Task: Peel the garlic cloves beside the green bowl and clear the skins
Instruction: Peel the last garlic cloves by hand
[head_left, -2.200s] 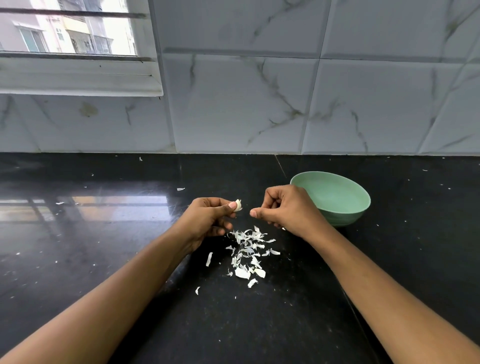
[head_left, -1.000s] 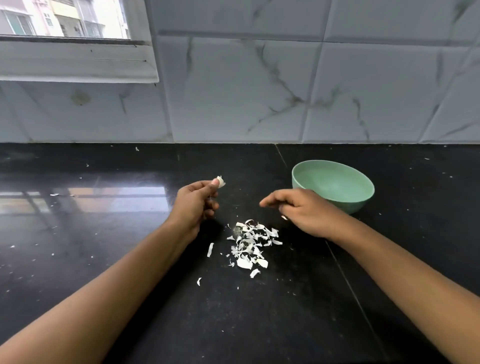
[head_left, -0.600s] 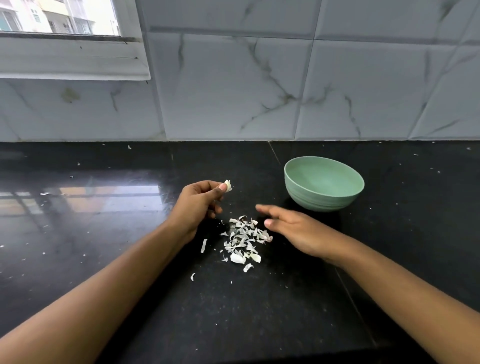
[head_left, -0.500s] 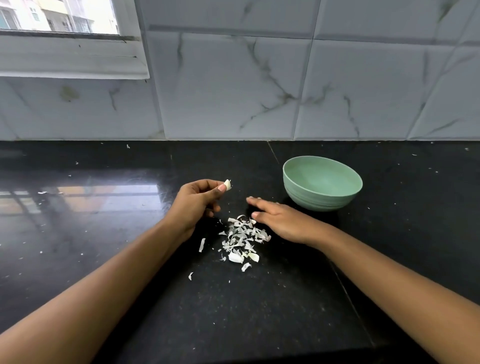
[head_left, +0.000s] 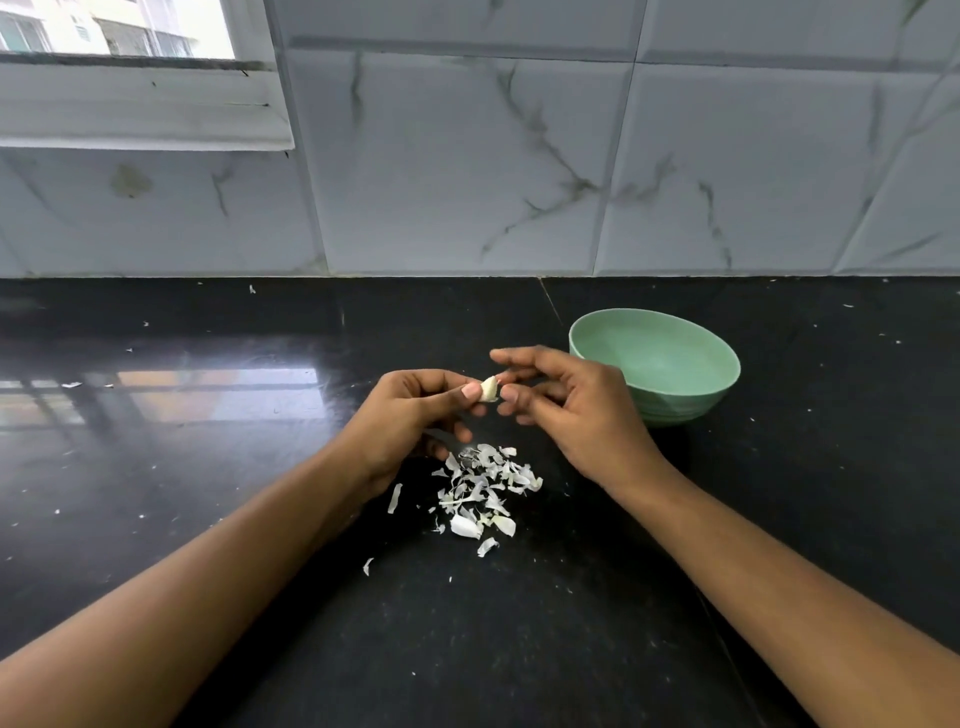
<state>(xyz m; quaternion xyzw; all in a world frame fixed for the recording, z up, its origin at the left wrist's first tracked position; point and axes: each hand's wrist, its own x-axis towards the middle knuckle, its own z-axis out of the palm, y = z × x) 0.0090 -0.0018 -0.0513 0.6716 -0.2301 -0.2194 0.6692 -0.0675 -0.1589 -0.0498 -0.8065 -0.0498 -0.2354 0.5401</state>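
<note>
Presently held: garlic clove (head_left: 489, 389), pinched at the thumb tip of the left hand (head_left: 410, 415), just left of the green bowl (head_left: 675, 410); the right hand (head_left: 571, 410) nips its free end with thumb and forefinger. Both hands are together on the clove.
Skins: loose pile (head_left: 483, 488) on the bench (head_left: 208, 519), front-left of the bowl, under the hands.
Risk, drop: a hard tug on the skin could flick the small clove out of the pinch.
Risk, scatter: a low-sweeping wrist would spread the light pile.
Risk, bowl: right knuckles sit near the rim; a rightward jerk may knock it.
Room: the bench runs wide left of the bowl; the tiled wall (head_left: 467, 182) behind the bowl limits reach; the front edge is out of view.
</note>
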